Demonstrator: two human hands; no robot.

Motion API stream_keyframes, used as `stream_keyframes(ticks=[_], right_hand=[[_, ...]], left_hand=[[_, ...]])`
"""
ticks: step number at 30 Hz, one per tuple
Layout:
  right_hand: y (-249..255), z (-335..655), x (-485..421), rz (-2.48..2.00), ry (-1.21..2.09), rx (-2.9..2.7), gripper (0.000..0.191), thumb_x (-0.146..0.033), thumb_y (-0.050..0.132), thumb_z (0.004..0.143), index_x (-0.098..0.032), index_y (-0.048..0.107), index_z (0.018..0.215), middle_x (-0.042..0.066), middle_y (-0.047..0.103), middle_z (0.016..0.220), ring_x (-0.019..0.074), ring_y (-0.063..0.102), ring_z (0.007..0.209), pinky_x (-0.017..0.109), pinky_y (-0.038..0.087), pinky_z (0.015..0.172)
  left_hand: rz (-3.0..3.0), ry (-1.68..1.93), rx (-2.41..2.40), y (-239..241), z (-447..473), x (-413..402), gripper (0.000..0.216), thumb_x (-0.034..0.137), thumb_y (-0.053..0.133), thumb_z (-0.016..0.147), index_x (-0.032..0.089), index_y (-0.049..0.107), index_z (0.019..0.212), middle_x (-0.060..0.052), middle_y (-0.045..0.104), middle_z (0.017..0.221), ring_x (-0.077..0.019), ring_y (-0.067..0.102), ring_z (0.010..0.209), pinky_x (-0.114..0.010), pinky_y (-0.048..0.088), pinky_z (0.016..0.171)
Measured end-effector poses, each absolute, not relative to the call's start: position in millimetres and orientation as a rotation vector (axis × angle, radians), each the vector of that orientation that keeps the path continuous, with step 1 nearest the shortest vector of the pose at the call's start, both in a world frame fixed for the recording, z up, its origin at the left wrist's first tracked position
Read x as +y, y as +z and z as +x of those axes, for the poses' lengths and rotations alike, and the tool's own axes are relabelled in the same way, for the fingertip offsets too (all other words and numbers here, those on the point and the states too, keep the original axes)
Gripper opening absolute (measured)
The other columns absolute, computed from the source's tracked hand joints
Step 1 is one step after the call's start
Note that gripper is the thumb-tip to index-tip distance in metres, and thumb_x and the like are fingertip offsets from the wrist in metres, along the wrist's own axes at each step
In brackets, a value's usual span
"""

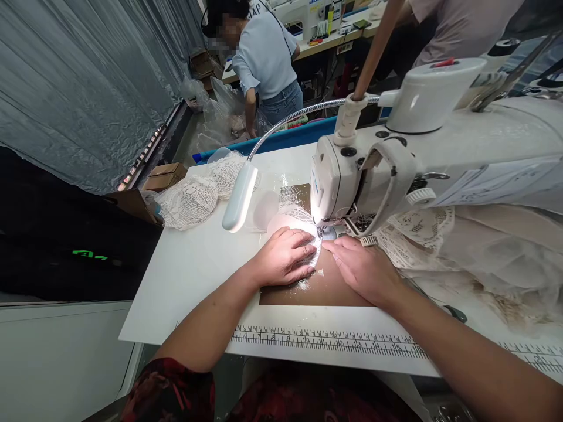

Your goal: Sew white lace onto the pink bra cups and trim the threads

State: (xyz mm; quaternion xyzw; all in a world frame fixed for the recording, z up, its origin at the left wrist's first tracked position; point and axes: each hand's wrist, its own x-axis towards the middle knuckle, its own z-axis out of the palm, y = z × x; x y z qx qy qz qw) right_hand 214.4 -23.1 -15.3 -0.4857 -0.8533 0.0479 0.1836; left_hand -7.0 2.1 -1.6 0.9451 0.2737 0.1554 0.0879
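Note:
My left hand (pixel 288 258) lies flat with its fingers spread on a piece of white lace (pixel 313 253) over a pale round cup-shaped piece (pixel 284 220). The lace runs under the needle area of a white sewing machine (pixel 332 181). Just right of the needle, my right hand (pixel 363 264) rests palm down with fingers stretched out, its index fingertip at the lace's edge. Whether anything is under the right fingers is hidden. A brown plate (pixel 338 290) covers the table under both hands. The lamp (pixel 241 196) lights the sewing spot.
Bunched white lace (pixel 189 202) lies at the table's far left edge. Sheer fabric and lace (pixel 497 252) are heaped on the right. A printed ruler (pixel 325 340) runs along the front edge. Beyond the table, a person in light blue (pixel 268 58) bends over plastic bags (pixel 220 111).

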Motion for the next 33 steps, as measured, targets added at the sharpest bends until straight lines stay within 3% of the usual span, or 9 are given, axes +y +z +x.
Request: stream_keyframes(ticks=[6,12,15,22,28,33], right_hand=[[-15,215,-24,-1.339,0.149,-2.408,0.041,-0.009,0.039,0.081,-0.021,0.07,0.105,0.005,0.066,0.082,0.0164,0.055,0.07,0.026,0.036,0.059],[-16,215,-24,-1.338,0.156,-2.384,0.04,-0.01,0.039,0.082,-0.021,0.07,0.103,0.005,0.064,0.08,0.0161,0.054,0.068,0.027,0.034,0.058],[-16,215,-24,-1.342,0.166,-2.391,0.04,-0.01,0.039,0.083,-0.021,0.07,0.104,0.005,0.064,0.081,0.016,0.053,0.068,0.027,0.034,0.057],[-17,214,-25,-1.272,0.122,-2.518,0.045,-0.005,0.04,0.081,-0.021,0.068,0.114,0.005,0.064,0.088,0.0144,0.052,0.069,0.027,0.032,0.058],[-19,214,-27,-1.257,0.085,-2.552,0.04,-0.004,0.042,0.082,-0.019,0.07,0.106,0.006,0.06,0.082,0.0167,0.049,0.075,0.028,0.033,0.064],[-19,215,-30,-1.234,0.056,-2.546,0.042,-0.003,0.04,0.081,-0.018,0.07,0.107,0.006,0.058,0.079,0.0175,0.047,0.074,0.029,0.033,0.066]], left_hand=[[2.829,0.458,0.78,-2,-7,2,0.032,0.034,0.045,0.093,0.015,0.058,0.115,-0.013,0.06,0.119,-0.024,0.053,0.11,-0.04,0.043,0.093],[2.795,0.437,0.989,-4,-3,2,0.027,0.029,0.041,0.095,0.016,0.062,0.083,-0.008,0.061,0.082,-0.0182,0.054,0.079,-0.032,0.044,0.072],[2.771,0.425,1.036,-5,-1,2,0.028,0.025,0.038,0.095,0.016,0.058,0.078,-0.007,0.059,0.077,-0.0176,0.052,0.076,-0.031,0.042,0.07],[2.693,0.467,0.998,-3,-5,2,0.021,0.026,0.041,0.093,0.015,0.058,0.086,-0.008,0.061,0.085,-0.0184,0.055,0.082,-0.033,0.045,0.075],[2.822,0.398,0.798,-1,-9,5,0.034,0.03,0.04,0.095,0.016,0.055,0.123,-0.012,0.059,0.127,-0.0228,0.053,0.112,-0.039,0.044,0.092],[2.877,0.343,0.782,-5,-11,5,0.036,0.03,0.04,0.097,0.017,0.057,0.125,-0.012,0.059,0.13,-0.0228,0.052,0.116,-0.04,0.043,0.094]])
